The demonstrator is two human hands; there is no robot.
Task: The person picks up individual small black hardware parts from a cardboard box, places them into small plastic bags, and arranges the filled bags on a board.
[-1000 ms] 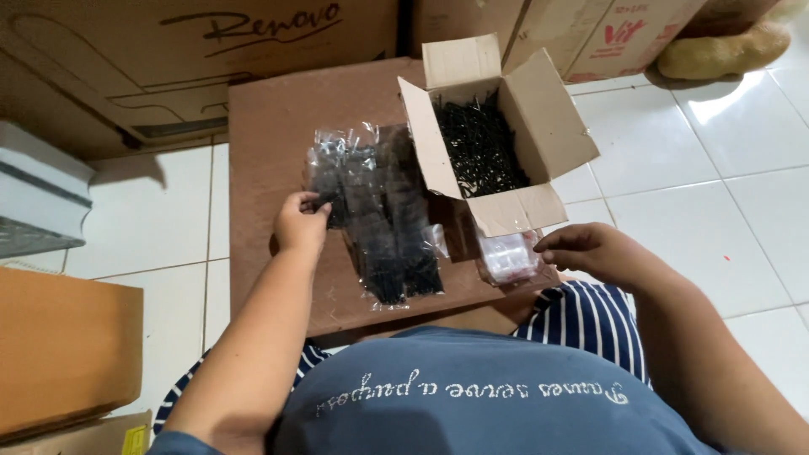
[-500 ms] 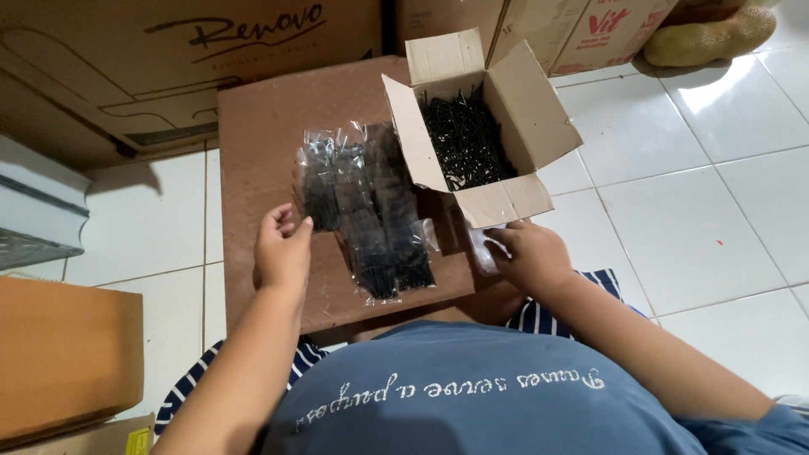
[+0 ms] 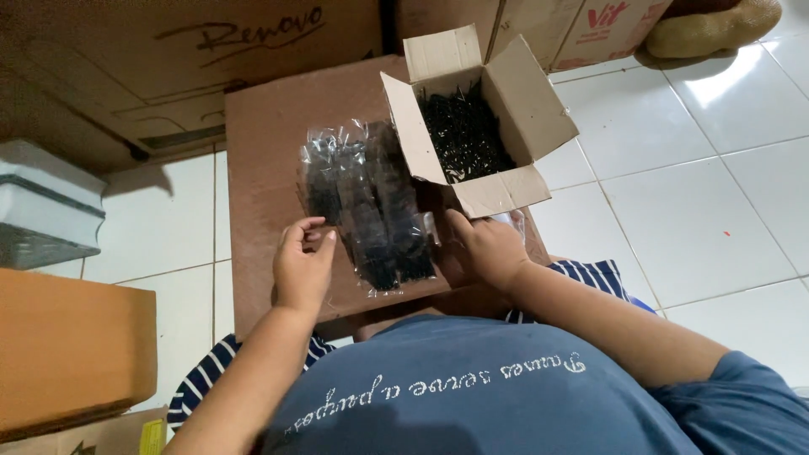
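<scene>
Landmark: brown board (image 3: 261,152) lying flat over the person's lap, serving as bench. Nearest the camera, blue shirt (image 3: 472,388) and striped cloth (image 3: 202,375) at the board's near edge. Left hand (image 3: 303,265) rests on the board's near-left part, fingers loosely curled and apart, grip holding nothing, fingertips just beside the clear packets of black small parts (image 3: 371,211). Right hand (image 3: 489,248) sits at the board's near-right edge, fingers partly folded, touching a small clear bag (image 3: 514,221) under the box flap; cannot tell if the grip clamps it. The packets lie in a row across the board's middle, side by side, touching each other. Open cardboard box (image 3: 480,126) sits on the board's far-right corner, flaps up, full of loose black parts (image 3: 463,135), touching the packets' right side. Beyond the board's far edge, large cartons (image 3: 211,59). Left of the board, orange box (image 3: 67,354) and grey tray stack (image 3: 42,206) on white tile floor (image 3: 691,168).
</scene>
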